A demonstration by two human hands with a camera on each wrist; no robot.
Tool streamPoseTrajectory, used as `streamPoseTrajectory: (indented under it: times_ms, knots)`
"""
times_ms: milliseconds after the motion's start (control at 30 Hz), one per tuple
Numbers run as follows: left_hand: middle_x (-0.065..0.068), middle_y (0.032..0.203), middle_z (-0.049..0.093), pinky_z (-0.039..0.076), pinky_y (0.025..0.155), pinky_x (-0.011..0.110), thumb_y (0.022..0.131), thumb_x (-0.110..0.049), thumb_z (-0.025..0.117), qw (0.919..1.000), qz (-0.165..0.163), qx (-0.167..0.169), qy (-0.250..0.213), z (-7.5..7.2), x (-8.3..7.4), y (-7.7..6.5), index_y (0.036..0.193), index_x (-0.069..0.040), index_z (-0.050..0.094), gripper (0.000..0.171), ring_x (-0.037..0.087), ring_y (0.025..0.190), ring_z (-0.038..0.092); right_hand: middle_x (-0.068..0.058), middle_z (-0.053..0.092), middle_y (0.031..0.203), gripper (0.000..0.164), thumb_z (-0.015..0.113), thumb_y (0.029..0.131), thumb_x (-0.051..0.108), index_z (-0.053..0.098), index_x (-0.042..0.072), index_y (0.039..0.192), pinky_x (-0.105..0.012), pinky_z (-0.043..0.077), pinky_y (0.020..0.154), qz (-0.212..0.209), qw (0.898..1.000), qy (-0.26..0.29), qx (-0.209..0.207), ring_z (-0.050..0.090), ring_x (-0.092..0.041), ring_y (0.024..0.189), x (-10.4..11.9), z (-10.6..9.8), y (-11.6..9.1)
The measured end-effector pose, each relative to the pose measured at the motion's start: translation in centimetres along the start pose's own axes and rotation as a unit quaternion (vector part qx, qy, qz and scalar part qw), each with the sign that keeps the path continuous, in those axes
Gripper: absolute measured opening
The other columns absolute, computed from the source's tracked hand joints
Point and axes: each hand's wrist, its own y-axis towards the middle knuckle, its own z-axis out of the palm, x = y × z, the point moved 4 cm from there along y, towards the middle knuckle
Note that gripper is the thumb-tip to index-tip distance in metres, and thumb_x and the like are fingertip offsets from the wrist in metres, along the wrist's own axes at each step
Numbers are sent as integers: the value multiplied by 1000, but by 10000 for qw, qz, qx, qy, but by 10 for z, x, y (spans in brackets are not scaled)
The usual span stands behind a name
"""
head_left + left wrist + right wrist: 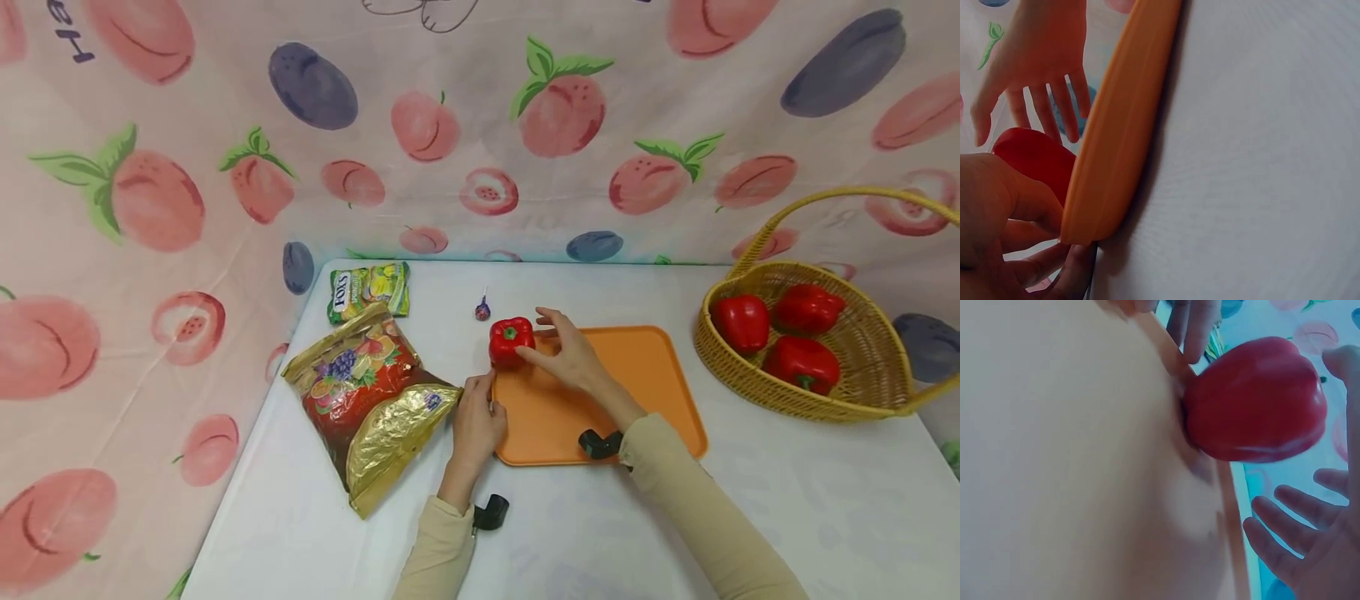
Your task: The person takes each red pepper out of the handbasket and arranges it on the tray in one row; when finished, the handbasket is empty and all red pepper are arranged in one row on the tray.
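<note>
A red bell pepper (510,346) stands stem up at the far left corner of an orange tray (630,392). My right hand (566,357) is beside the pepper on its right; in the right wrist view its fingers are spread, apart from the pepper (1257,403). My left hand (478,421) is at the tray's left edge. In the left wrist view the left hand (997,215) grips the rim of the tray (1122,119), thumb on one side and fingers on the other. Part of the pepper (1038,156) shows behind that hand.
A wicker basket (712,367) with three red bell peppers stands at the right. Left of the tray lies a large gold and red bag (367,383), with a green FOX'S candy packet (369,292) behind it. A lollipop (482,311) lies beyond the pepper.
</note>
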Motion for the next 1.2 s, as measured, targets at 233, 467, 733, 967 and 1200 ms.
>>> streamPoseTrajectory:
  times_ms: [233, 467, 733, 967, 1200]
  knots:
    - [17, 124, 58, 50, 87, 43, 85, 4, 58, 10000, -87, -27, -39, -1, -1, -1, 137, 1, 55, 52, 28, 101, 59, -16, 48, 143, 78, 69, 89, 45, 35, 10, 150, -53, 43, 101, -77, 9999, -42, -124, 51, -36, 124, -4, -19, -3]
    - [20, 119, 59, 50, 90, 45, 86, 4, 58, 9995, 104, -153, 270, -2, -4, -4, 137, 4, 54, 51, 33, 105, 61, -17, 48, 143, 77, 66, 91, 47, 35, 9, 150, -53, 42, 101, -135, 9996, -162, -204, 51, -35, 124, -10, -32, -6]
    - [19, 108, 58, 53, 77, 40, 87, 3, 61, 9970, 205, -217, 716, -1, -9, -8, 137, 3, 54, 51, 29, 87, 61, -18, 48, 142, 73, 64, 92, 47, 36, 11, 150, -54, 41, 102, -99, 9992, -265, -293, 51, -36, 124, -12, -46, -9]
    - [17, 100, 57, 50, 64, 36, 87, 1, 63, 9940, 305, -359, 991, 0, -12, -10, 135, 3, 56, 49, 25, 73, 57, -21, 48, 141, 72, 63, 93, 45, 38, 8, 149, -54, 44, 99, -163, 9987, -196, -430, 54, -40, 121, -14, -69, -11]
    - [15, 99, 55, 47, 57, 38, 84, 2, 64, 9930, 397, -474, 1008, 0, -14, -12, 133, 3, 58, 49, 26, 67, 56, -22, 50, 140, 67, 61, 95, 43, 41, 5, 147, -54, 43, 99, -264, 9959, -562, -655, 50, -38, 124, -18, -103, -12]
